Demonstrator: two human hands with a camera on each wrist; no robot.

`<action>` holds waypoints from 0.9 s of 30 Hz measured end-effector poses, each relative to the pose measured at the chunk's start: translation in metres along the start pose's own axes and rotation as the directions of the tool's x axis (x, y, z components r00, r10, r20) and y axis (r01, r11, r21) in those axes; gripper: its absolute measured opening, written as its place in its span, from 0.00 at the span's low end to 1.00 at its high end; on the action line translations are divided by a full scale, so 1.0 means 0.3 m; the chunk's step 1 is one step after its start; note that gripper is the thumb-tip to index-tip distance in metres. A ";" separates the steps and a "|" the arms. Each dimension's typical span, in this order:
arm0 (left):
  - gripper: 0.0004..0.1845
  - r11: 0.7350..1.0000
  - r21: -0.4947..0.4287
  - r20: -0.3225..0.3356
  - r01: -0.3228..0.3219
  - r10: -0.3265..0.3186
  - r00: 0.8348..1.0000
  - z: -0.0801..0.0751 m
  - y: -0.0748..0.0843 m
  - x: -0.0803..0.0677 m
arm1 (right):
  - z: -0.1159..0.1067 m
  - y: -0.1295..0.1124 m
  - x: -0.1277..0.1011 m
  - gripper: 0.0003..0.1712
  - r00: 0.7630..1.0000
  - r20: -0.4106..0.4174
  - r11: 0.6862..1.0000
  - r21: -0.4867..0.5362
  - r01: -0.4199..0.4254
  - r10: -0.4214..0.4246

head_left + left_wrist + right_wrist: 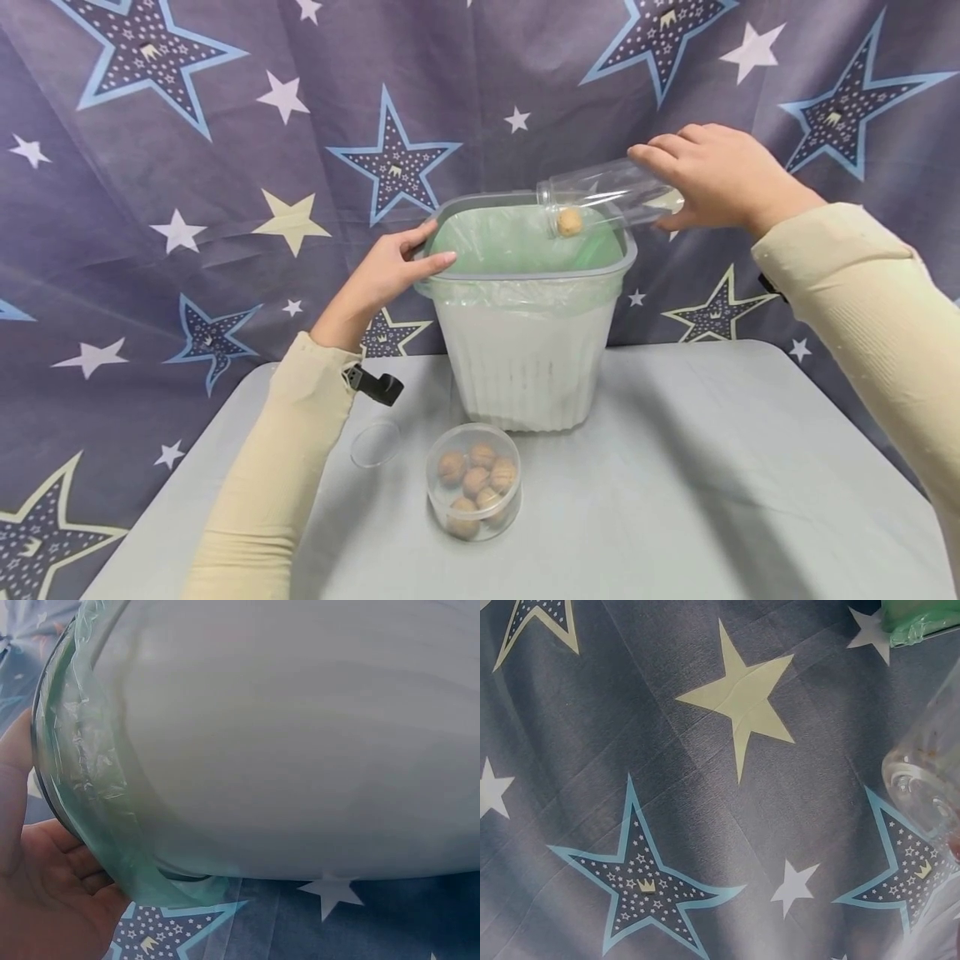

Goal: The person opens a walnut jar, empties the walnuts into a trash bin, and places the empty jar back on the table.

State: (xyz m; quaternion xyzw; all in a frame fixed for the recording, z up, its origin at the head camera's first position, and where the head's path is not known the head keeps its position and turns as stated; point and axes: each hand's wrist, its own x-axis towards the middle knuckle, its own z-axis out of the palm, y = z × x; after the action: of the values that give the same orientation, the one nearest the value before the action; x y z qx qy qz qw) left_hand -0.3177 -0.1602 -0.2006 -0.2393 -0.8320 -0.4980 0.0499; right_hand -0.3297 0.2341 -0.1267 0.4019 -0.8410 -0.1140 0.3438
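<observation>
My right grip (712, 179) clamps a clear jar (600, 200), tipped over the green-lined bin (525, 333), 1 walnut (569, 222) at its mouth. My left grip (390, 271) clasps the bin's rim; only the head view shows the walnut.

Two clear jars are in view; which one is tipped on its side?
The clear jar gripped by the right hand, tilted over the bin with one walnut at its mouth. The other jar stands upright on the table, full of walnuts.
</observation>
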 end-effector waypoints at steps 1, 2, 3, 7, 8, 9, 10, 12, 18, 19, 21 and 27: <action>0.38 1.000 0.000 0.000 0.000 0.000 1.000 0.001 0.000 0.001 | 0.000 0.000 0.000 0.49 1.000 -0.005 1.000 0.000 0.003 -0.003; 0.38 1.000 0.003 0.000 0.001 -0.001 1.000 0.001 -0.001 0.001 | 0.001 0.001 0.000 0.49 1.000 -0.012 1.000 0.002 0.012 -0.012; 0.38 1.000 0.003 -0.001 0.000 0.000 1.000 0.002 0.000 0.001 | 0.002 0.002 0.000 0.49 1.000 -0.019 1.000 0.005 0.024 -0.024; 0.38 1.000 0.003 -0.005 0.000 0.001 1.000 0.003 0.001 0.000 | 0.002 0.003 0.003 0.50 0.997 -0.037 0.998 0.008 0.064 -0.063; 0.38 1.000 0.006 -0.004 0.001 -0.001 1.000 0.003 0.001 0.000 | 0.001 0.002 0.004 0.50 0.998 -0.034 0.998 0.004 0.059 -0.059; 0.38 1.000 0.008 -0.004 0.004 -0.004 1.000 0.003 0.001 -0.001 | -0.001 0.002 0.003 0.50 0.998 -0.030 0.999 -0.002 0.051 -0.051; 0.38 1.000 0.011 -0.003 0.007 -0.007 1.000 0.002 0.001 -0.002 | -0.003 0.002 0.002 0.51 0.999 -0.025 0.999 -0.008 0.041 -0.041; 0.38 1.000 0.014 0.000 0.012 -0.012 1.000 0.003 0.002 -0.003 | -0.007 0.002 0.000 0.51 1.000 -0.014 1.000 -0.006 0.026 -0.026; 0.38 1.000 0.022 -0.003 0.006 -0.006 1.000 0.002 0.000 -0.002 | -0.009 0.004 -0.003 0.50 0.998 -0.022 0.998 0.011 0.066 -0.065; 0.38 1.000 0.022 -0.004 0.004 -0.004 1.000 0.002 0.000 -0.001 | -0.008 0.005 -0.004 0.50 0.997 -0.026 0.997 -0.001 0.077 -0.077; 0.38 1.000 0.023 -0.005 0.004 -0.004 1.000 0.003 0.000 -0.001 | -0.008 0.006 -0.004 0.50 0.993 -0.043 0.994 -0.019 0.108 -0.108; 0.37 1.000 0.026 -0.008 0.004 -0.004 1.000 0.005 0.001 -0.004 | -0.005 0.008 -0.003 0.50 0.981 -0.086 0.984 -0.051 0.171 -0.175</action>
State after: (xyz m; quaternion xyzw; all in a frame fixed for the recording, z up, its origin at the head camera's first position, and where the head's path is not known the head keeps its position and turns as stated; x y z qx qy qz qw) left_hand -0.3162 -0.1593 -0.2013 -0.2350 -0.8388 -0.4880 0.0552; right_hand -0.3298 0.2364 -0.1250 0.4705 -0.7840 -0.1434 0.3788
